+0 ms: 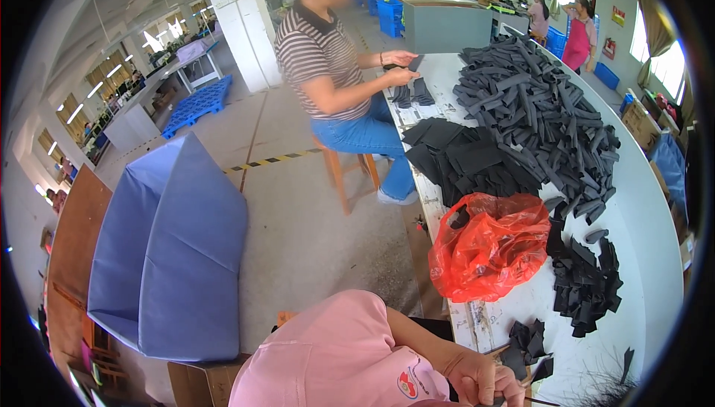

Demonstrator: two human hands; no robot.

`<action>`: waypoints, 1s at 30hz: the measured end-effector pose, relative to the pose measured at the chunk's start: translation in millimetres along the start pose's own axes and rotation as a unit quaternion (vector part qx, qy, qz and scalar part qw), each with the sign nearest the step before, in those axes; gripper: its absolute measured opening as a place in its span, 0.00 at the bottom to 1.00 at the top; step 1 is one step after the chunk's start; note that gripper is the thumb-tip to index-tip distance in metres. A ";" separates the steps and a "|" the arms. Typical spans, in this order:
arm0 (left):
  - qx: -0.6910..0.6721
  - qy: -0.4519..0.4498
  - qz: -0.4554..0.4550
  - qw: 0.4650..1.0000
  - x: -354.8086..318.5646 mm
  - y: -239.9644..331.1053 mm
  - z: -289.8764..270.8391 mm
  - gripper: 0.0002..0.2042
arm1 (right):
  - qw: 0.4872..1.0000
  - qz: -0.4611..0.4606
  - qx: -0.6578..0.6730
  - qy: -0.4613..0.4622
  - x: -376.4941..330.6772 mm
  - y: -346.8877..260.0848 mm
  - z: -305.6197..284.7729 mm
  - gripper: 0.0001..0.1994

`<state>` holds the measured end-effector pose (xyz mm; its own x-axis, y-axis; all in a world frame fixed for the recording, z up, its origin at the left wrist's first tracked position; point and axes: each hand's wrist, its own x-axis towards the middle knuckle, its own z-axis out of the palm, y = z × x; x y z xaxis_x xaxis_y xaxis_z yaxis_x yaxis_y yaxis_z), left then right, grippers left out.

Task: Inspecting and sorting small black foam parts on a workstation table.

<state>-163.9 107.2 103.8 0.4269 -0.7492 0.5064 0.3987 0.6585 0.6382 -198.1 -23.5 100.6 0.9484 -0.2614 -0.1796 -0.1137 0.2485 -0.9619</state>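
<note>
lower right: left hand, right hand close together, fingers bent, cannot tell what they grip | just beyond: loose black pieces, a forearm's brush could scatter them | mid-right: red bag on table edge, a tug could drop it | upper right: grey heap, bumping could slide it

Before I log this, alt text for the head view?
The wearer's left hand and right hand close together at the bottom edge, near dark scraps on a white table; beyond, a red bag and heaped dark pieces. A co-worker sits alongside.
</note>
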 end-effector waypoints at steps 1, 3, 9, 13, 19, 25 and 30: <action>-0.031 -0.013 -0.036 0.999 6.8 -1.8 -2.1 0.13 | 1.000 -0.004 -0.017 0.016 -0.6 -3.4 -4.9 0.11; -0.095 -0.043 -0.113 0.988 24.4 -5.9 -10.4 0.16 | 0.997 -0.012 -0.049 0.055 -0.3 -8.6 -14.8 0.12; 0.192 -0.073 0.196 0.959 76.3 -38.2 -14.1 0.13 | 0.976 -0.032 -0.150 0.156 0.1 -19.0 -42.0 0.14; -0.123 0.102 -0.183 0.970 87.7 -37.2 -29.0 0.10 | 0.953 -0.041 -0.219 0.203 10.9 -20.1 -62.5 0.16; -0.277 0.279 -0.226 0.891 108.4 -64.1 -30.6 0.10 | 0.989 -0.035 0.000 0.144 17.5 5.3 -108.5 0.10; 0.293 0.075 0.012 0.953 106.1 -100.2 -69.5 0.20 | 0.982 -0.146 -0.041 0.116 14.8 -19.9 -87.6 0.07; 0.004 0.200 -0.148 0.969 114.4 -109.4 -71.8 0.13 | 0.993 -0.029 0.018 0.110 40.5 33.5 -141.8 0.09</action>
<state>-100.4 -45.5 50.3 0.5762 -0.8165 0.0369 0.5453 0.4177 0.7268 -205.4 -158.0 31.9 0.8653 -0.4720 -0.1686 -0.0460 0.2600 -0.9645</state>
